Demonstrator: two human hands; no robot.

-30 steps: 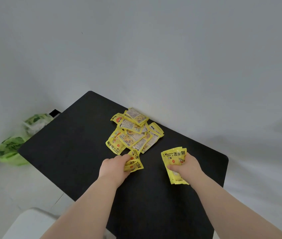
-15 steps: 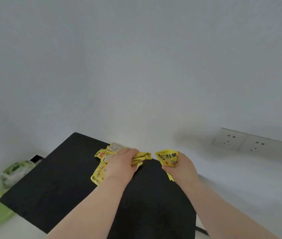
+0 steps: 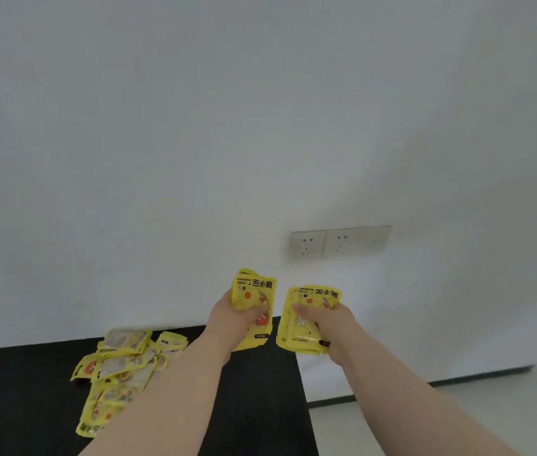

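Above the far right corner of the black table [image 3: 23, 406], both hands are raised, each holding yellow hand-warmer packets with the printed faces toward the camera and the lettering upside down.

Left hand [image 3: 229, 320]: fingers curled round the left packet bundle [image 3: 254, 287], gripping it at mid-height. The bundle stands roughly upright over the table's far edge, its top crumpled and leaning slightly left. Whether it contains one packet or several cannot be told.

Right hand [image 3: 329, 324]: thumb laid across the front of the right packet stack [image 3: 296, 332], remaining fingers wrapped behind it and out of sight. Layered edges at the top and bottom show more than one packet. This stack sits just past the table's right edge, level with the left bundle and just beside it; a narrow gap separates the two.

On the table's far left portion lies a loose pile of packets [image 3: 122, 363] of the same yellow type, overlapping at mixed angles, some face down. It is well apart from both hands, and the left forearm crosses in front of its right side.

Beyond the table, on the pale wall above and right of the raised packets, is a double socket plate [image 3: 339, 240].
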